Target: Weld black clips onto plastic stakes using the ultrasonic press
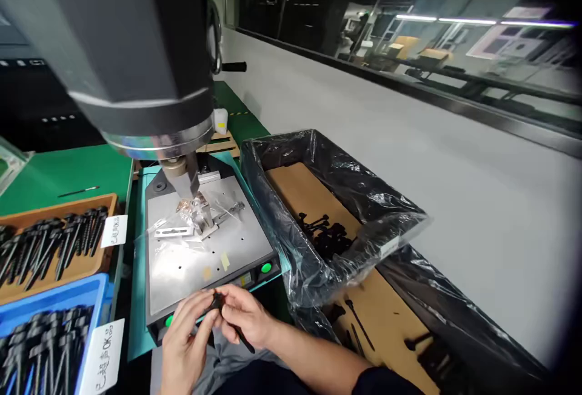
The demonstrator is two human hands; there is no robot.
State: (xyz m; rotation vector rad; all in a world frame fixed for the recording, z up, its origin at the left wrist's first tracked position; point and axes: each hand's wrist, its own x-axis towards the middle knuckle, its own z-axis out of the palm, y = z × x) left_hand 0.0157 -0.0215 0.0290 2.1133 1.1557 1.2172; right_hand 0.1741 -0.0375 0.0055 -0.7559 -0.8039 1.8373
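My left hand (188,333) and my right hand (245,316) meet at the front edge of a bench press machine (157,37). Between their fingers is a black stemmed part (246,341). Its thicker head is pinched at the fingertips of both hands, and the thin stem slants down to the right under my right hand. Fingers cover much of the part. Beyond my hands lies the machine's metal base plate (177,292), carrying a small metal fixture (200,219) directly below the machine's tapered metal tool (185,181). Clear plastic film surrounds the fixture.
At left, an orange tray (113,201) and a blue bin (97,289) hold several similar black parts. A black-lined box (386,201) with more parts stands at right, above another lined box (477,316). Green buttons (266,267) sit on the base's front corners.
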